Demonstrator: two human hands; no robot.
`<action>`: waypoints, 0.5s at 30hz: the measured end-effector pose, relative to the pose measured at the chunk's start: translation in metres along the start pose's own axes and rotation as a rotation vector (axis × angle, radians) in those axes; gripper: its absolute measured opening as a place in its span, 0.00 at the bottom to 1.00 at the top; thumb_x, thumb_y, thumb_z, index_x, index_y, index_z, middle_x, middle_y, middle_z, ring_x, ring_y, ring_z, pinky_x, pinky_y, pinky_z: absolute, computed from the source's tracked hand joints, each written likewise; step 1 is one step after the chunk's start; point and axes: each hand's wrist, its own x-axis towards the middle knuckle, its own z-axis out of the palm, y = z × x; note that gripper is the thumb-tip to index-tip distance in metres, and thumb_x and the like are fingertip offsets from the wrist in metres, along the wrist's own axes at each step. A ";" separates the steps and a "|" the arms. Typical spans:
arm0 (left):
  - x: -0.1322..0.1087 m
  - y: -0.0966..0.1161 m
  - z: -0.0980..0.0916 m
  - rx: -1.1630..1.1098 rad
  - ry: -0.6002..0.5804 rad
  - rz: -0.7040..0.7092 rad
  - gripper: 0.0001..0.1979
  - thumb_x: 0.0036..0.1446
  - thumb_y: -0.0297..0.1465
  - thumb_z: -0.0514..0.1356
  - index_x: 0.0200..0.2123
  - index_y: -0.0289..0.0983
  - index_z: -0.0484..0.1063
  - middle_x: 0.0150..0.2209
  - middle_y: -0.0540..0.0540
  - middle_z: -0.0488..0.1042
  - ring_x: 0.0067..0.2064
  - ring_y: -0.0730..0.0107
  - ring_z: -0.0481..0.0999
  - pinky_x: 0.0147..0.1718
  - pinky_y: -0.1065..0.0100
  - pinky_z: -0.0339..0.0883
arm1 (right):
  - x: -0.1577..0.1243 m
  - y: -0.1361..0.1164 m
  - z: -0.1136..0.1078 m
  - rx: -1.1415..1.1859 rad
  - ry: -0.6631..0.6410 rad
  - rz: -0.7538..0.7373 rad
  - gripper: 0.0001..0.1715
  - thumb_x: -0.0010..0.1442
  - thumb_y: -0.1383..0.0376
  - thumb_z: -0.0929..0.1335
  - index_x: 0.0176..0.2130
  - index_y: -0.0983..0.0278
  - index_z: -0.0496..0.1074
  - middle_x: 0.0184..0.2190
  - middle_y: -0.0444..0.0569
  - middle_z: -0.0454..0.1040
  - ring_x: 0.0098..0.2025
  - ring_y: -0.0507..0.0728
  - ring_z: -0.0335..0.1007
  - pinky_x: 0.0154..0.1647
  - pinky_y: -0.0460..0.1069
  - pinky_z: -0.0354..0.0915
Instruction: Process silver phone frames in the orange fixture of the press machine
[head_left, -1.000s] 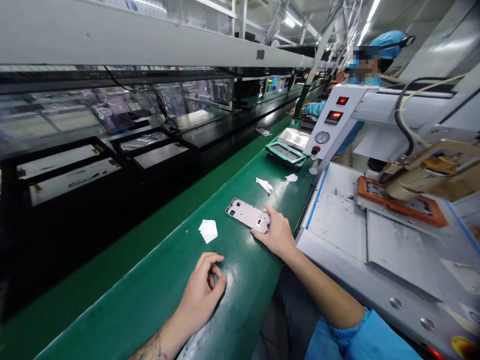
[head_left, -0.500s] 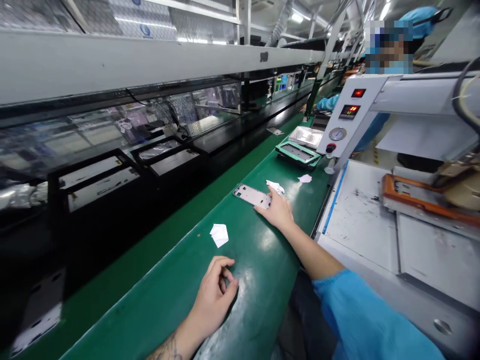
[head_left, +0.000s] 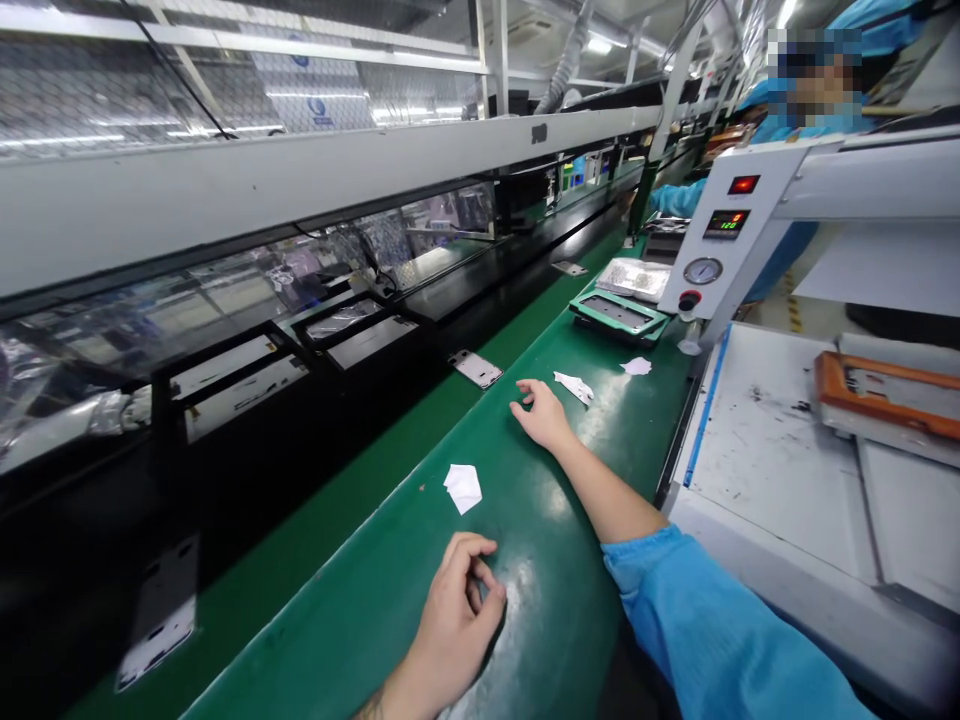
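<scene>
My right hand is held over the green bench with nothing in it, its fingers apart and slightly bent. Just beyond its fingertips, a thin pale phone plate with dark cutouts lies on the lower green strip beside the bench edge. My left hand rests on the near part of the bench, loosely curled and holding nothing visible, a gap between thumb and fingers. Between the hands is a white scrap of paper. Another torn white scrap lies to the right of my right hand.
A green frame fixture and a silvery wrapped block stand farther along the bench. At right is a white machine with displays and an orange frame. Another plate lies at lower left. A co-worker in blue is behind the machine.
My right hand has let go of the phone plate, which has moved left from the bench onto the lower strip. The view has shifted slightly; my left hand keeps its curled pose.
</scene>
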 end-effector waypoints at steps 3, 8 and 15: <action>0.000 -0.002 0.000 0.011 -0.006 -0.002 0.12 0.65 0.34 0.55 0.51 0.41 0.66 0.45 0.44 0.68 0.37 0.70 0.72 0.34 0.68 0.67 | 0.001 -0.001 0.000 -0.043 -0.035 -0.021 0.13 0.62 0.65 0.68 0.47 0.62 0.74 0.45 0.49 0.76 0.42 0.56 0.73 0.47 0.52 0.68; -0.003 -0.014 0.001 0.019 0.010 0.032 0.13 0.66 0.41 0.56 0.48 0.40 0.69 0.43 0.44 0.70 0.34 0.70 0.72 0.32 0.69 0.66 | -0.012 -0.021 -0.005 -0.173 -0.108 -0.109 0.08 0.60 0.68 0.69 0.40 0.61 0.77 0.39 0.48 0.79 0.45 0.59 0.73 0.50 0.53 0.64; -0.003 -0.032 0.005 0.042 0.100 -0.004 0.24 0.59 0.56 0.59 0.38 0.41 0.75 0.30 0.48 0.73 0.32 0.67 0.72 0.31 0.71 0.67 | -0.049 -0.050 -0.002 -0.319 -0.291 -0.204 0.06 0.63 0.63 0.69 0.37 0.59 0.78 0.35 0.43 0.81 0.39 0.56 0.75 0.49 0.51 0.60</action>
